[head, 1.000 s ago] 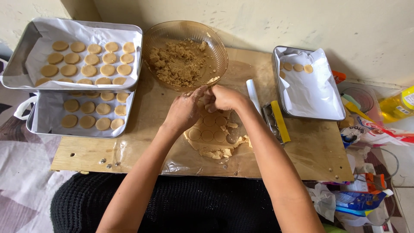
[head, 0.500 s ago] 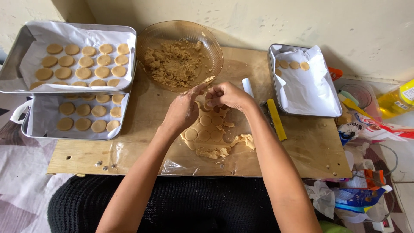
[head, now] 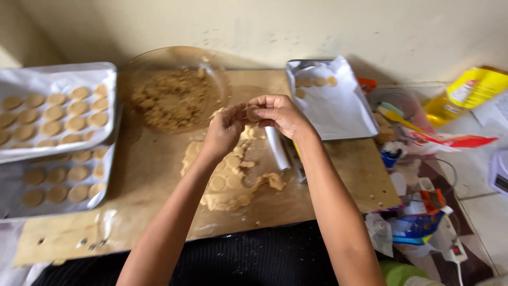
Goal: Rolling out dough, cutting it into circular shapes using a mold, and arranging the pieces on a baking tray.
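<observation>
On the tabletop: a big brown board (head: 159,175) lies flat, with everything on or beside it.
Big trays: two trays (head: 55,114) full of round cookies sit at the left, one partly over the other.
Glass bowl: a clear bowl (head: 174,95) of crumbly dough stands at the far side of the board, just behind the hands.
Small tray: a tray with white paper (head: 338,100) sits at the right and holds only a few rounds.
Flat dough: a rolled sheet of dough (head: 233,175) with round cuts lies under the hands.
Left hand (head: 225,130): its fingers are bent and touch the little round from the left.
Right hand (head: 278,114): its fingers pinch the little round from the right.
Little round: a small dough round (head: 253,113) is up in the air between both hands, above the flat dough. It is round, so it has no long side, and both hands are right at it.
</observation>
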